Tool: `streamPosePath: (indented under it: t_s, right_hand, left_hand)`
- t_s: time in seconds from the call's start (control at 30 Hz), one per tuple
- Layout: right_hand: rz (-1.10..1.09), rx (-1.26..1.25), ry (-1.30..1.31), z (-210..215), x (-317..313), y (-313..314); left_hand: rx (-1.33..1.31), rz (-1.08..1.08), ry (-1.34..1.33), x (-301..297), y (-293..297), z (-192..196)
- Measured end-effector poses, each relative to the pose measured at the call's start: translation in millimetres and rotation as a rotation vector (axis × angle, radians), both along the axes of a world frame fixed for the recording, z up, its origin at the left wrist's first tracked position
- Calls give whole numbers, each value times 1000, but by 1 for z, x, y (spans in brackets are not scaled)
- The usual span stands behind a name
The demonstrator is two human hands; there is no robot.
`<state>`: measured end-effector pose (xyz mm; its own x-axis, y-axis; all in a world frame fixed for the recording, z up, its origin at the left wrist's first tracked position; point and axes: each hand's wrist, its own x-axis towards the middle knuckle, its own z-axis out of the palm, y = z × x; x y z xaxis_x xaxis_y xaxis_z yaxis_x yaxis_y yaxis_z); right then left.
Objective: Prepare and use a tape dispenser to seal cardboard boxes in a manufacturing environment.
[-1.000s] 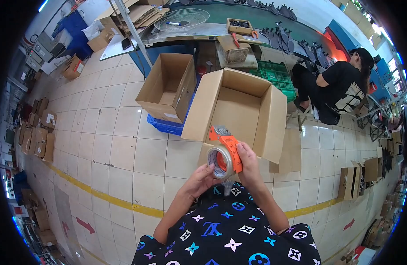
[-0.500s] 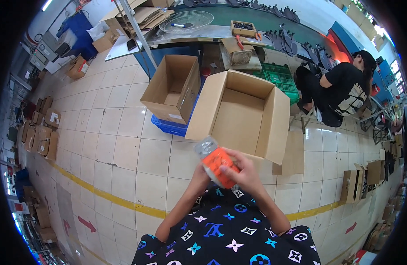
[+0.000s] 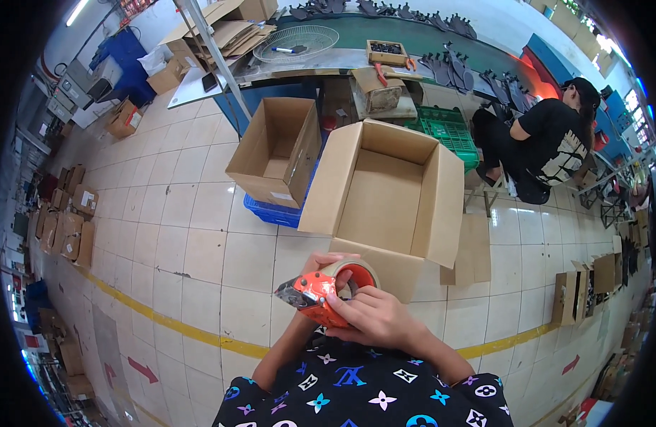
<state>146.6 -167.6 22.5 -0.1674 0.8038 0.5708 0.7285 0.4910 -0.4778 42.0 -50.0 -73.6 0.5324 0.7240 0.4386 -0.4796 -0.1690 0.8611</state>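
Note:
An orange-red tape dispenser [image 3: 315, 290] with a dark front end and a roll of tape [image 3: 362, 269] is held between my hands, just in front of my body. My right hand [image 3: 376, 317] is closed on its near right side, thumb against the orange body. Behind the dispenser, my left hand [image 3: 326, 263] grips it from the far left; part of that hand is hidden by the dispenser. Just beyond my hands sits a large open cardboard box [image 3: 383, 192], its flaps folded outward and bare cardboard showing inside.
A taller open cardboard box [image 3: 271, 153] rests on a blue crate [image 3: 271, 211] to the left. Behind are a green crate [image 3: 449, 132] and a workbench [image 3: 328, 57] with tools and dark parts. At right a person [image 3: 556, 135] in black sits working. Flat cardboard [image 3: 472, 249] lies on the floor.
The tape dispenser has been turned, so its dark end now points left and the tape roll shows at the right. Both hands have shifted their grip around it.

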Motion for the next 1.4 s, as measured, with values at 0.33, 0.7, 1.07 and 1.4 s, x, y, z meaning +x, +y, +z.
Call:
streamPosePath:
  t_s: [0.33, 0.7, 1.07, 1.4]
  right_hand:
    - [-10, 7, -2, -2, 0, -6]
    - [-110, 9, 208, -5, 5, -9]
    - [-26, 12, 146, -2, 8, -9]
    - [-217, -136, 1068, -22, 18, -9]
  left_hand:
    - [-28, -64, 52, -2, -4, 2]
    - [-251, -343, 11, -5, -5, 4]
    - [-215, -315, -8, -10, -6, -15]
    - [-353, -474, 352, -29, 13, 25]
